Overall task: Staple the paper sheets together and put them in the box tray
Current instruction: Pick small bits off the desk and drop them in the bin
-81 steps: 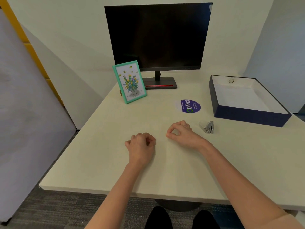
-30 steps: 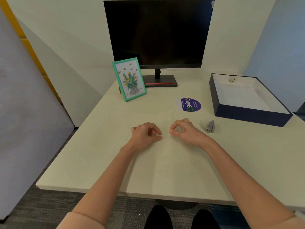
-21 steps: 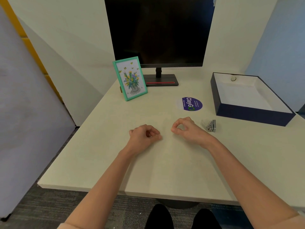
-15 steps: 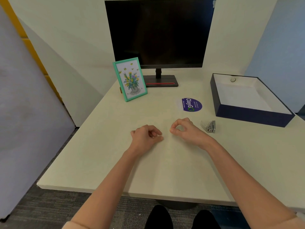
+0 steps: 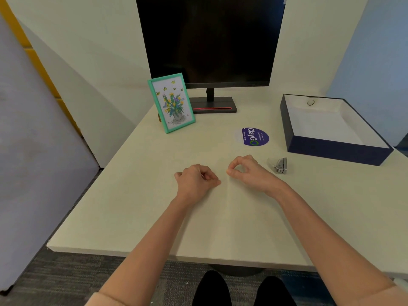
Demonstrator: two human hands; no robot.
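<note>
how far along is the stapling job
Done: nothing visible; the stapler lies untouched beside the right hand. In hand: it and the left hand rest curled on the desk, no clear grip on anything. Left: staple the faintly visible paper sheets, then load the box tray.

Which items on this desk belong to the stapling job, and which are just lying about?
Job: stapler; box tray; paper sheets, not clearly distinguishable from the desk.
Lying about: monitor; picture frame; round purple sticker.
</note>
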